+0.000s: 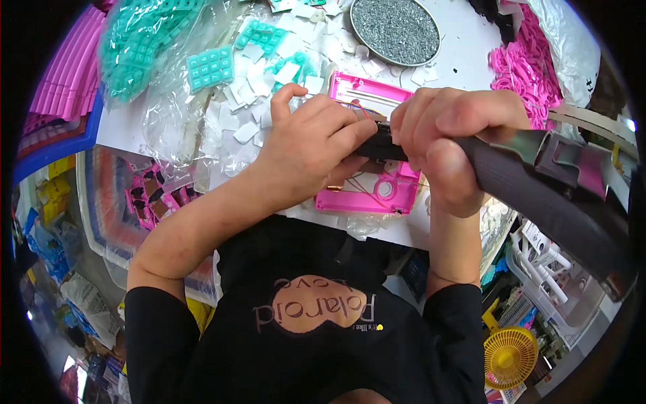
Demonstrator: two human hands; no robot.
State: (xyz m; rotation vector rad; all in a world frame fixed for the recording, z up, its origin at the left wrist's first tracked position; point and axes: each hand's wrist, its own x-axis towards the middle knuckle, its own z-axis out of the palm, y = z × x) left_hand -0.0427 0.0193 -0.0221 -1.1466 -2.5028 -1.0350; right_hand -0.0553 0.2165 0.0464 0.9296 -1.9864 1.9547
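Note:
A pink plastic case half lies open on the table in front of me, with thin wires and dark parts inside. My right hand is wrapped round a dark grey power screwdriver, its body slanting down to the right, close to the camera. The screwdriver's dark nose points left over the case. My left hand is over the case's left side, thumb and index finger pinched together by that nose. Whatever is between those fingertips is hidden. A coppery piece shows under the left hand.
A round dish of small screws stands at the back. Teal keypads and white square pieces are scattered left of the case. Pink straps pile at the right. Pink parts fill a blue crate at the left.

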